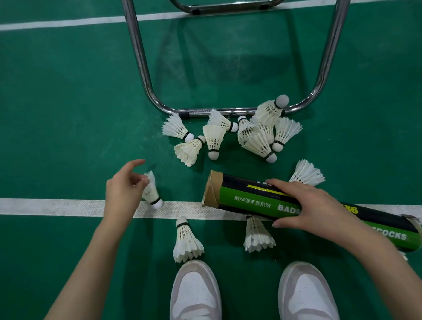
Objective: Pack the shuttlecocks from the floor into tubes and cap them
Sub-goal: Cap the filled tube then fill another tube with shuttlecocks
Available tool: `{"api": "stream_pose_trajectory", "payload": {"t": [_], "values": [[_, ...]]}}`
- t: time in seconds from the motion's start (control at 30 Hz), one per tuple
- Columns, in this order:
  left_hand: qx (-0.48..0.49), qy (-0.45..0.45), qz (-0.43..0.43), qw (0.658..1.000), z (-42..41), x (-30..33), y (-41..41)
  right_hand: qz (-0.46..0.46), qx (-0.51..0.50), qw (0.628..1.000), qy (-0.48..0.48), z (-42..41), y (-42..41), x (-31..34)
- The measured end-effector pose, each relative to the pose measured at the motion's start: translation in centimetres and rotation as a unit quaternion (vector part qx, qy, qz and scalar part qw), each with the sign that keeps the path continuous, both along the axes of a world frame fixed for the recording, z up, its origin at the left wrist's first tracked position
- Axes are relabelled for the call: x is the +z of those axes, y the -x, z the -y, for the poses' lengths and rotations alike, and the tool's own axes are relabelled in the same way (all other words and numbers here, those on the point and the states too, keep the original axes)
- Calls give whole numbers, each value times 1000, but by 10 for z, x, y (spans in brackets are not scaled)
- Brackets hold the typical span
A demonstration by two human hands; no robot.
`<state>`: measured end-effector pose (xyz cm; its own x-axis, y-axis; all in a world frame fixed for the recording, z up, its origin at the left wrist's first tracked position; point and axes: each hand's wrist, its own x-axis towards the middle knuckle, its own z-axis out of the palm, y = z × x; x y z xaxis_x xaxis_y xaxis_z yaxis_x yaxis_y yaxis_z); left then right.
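A green and black shuttlecock tube lies tilted over the white court line, its open cardboard end pointing left. My right hand grips it around the middle from above. My left hand pinches the feathers of one shuttlecock, whose cork touches the line. Several white shuttlecocks lie in a loose heap farther away. One shuttlecock lies near my left shoe, another is partly under the tube, and a third sits just behind it.
A chrome tubular frame stands on the green floor, and its lower bar touches the heap. A white court line crosses under my hands. My two white shoes are at the bottom edge.
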<state>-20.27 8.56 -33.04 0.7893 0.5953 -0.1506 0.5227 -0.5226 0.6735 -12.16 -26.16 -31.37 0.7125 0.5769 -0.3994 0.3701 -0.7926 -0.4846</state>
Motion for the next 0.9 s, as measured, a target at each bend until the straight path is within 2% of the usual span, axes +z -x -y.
{"api": "stream_pose_trajectory", "payload": {"t": [0.17, 0.33, 0.63, 0.9], "values": [[43, 163, 73, 983, 27, 24, -7, 0, 1, 1000, -5, 0, 1, 0], [60, 268, 111, 955, 59, 42, -8, -3, 2, 1000, -3, -2, 2, 0], [56, 386, 97, 916, 89, 42, -3, 1, -6, 1000, -10, -1, 2, 0], [-10, 421, 89, 902, 101, 37, 1, 7, -13, 1000, -11, 0, 2, 2]]}}
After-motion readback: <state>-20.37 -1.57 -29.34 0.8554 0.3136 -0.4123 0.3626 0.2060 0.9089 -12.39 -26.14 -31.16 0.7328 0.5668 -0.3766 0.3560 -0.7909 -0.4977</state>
